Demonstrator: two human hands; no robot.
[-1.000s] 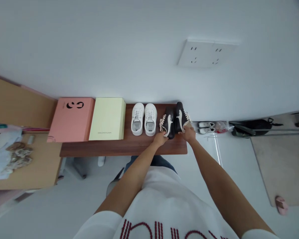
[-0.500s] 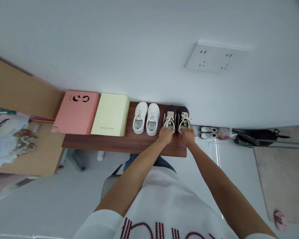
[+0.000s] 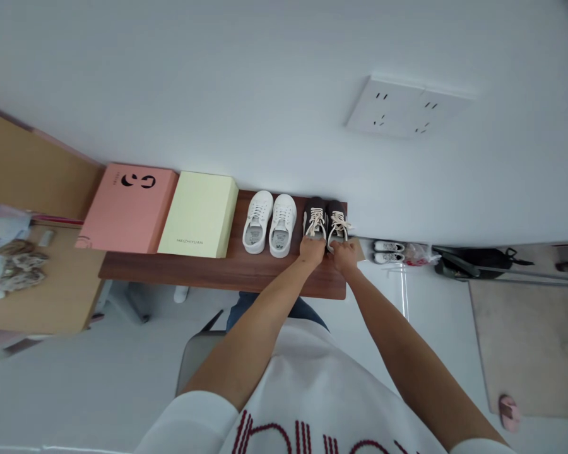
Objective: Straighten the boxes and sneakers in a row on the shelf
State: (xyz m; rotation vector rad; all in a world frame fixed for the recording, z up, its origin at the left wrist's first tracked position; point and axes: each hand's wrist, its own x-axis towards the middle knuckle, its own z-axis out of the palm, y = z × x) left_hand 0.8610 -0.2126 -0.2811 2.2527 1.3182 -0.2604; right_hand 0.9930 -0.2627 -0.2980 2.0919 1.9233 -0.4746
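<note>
Two black sneakers with cream laces stand upright side by side at the right end of a dark wooden shelf (image 3: 218,274), toes toward the wall. My left hand (image 3: 312,249) grips the heel of the left black sneaker (image 3: 315,219). My right hand (image 3: 343,255) grips the heel of the right black sneaker (image 3: 337,221). Both hands have their fingers curled round the heels. A pair of white sneakers (image 3: 269,216) stands just left of the black pair.
A yellow-green shoebox (image 3: 196,214) and a pink shoebox (image 3: 129,208) lie on the shelf's left part. A light wooden desk (image 3: 38,296) with crumpled items is at far left. On the floor to the right are small white shoes (image 3: 387,251), a dark bag (image 3: 473,258) and a beige mat (image 3: 525,340).
One second ago the black sneakers were tipped on their sides in my hands. They have since been turned upright, set on the shelf and pushed closer together.
</note>
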